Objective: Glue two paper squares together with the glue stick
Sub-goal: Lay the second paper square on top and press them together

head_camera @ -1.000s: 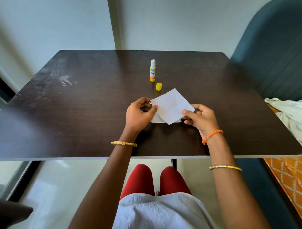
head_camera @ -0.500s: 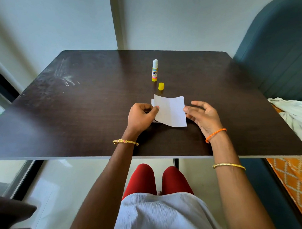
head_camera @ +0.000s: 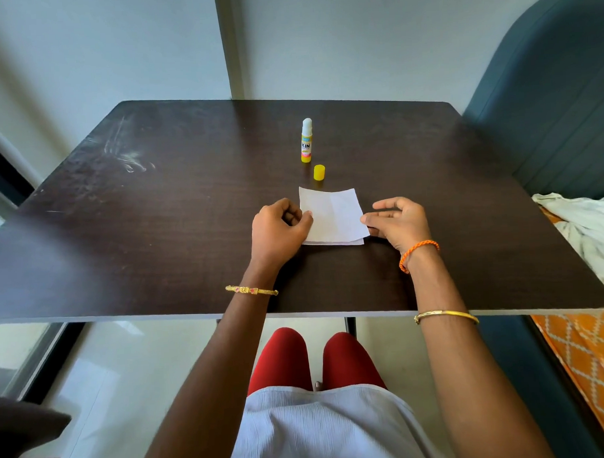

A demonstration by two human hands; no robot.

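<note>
Two white paper squares (head_camera: 331, 214) lie stacked flat on the dark table (head_camera: 157, 234). The lower sheet (head_camera: 338, 243) shows only as a thin strip along the near edge. My left hand (head_camera: 276, 229) is curled at the stack's left edge, its thumb pressed on the top sheet. My right hand (head_camera: 398, 222) rests beside the right edge with fingers apart, its fingertips just touching the paper. The glue stick (head_camera: 306, 141) stands upright and uncapped behind the papers. Its yellow cap (head_camera: 319, 172) stands between the stick and the papers.
A teal padded chair back (head_camera: 546, 100) stands at the table's right side. White cloth (head_camera: 588, 225) lies on an orange patterned cover (head_camera: 585, 349) below it. The wall runs right behind the table's far edge.
The top sheet, held up as a diamond in both hands, has been turned square and laid down on the lower sheet. My right hand has let go and now rests at the edge.
</note>
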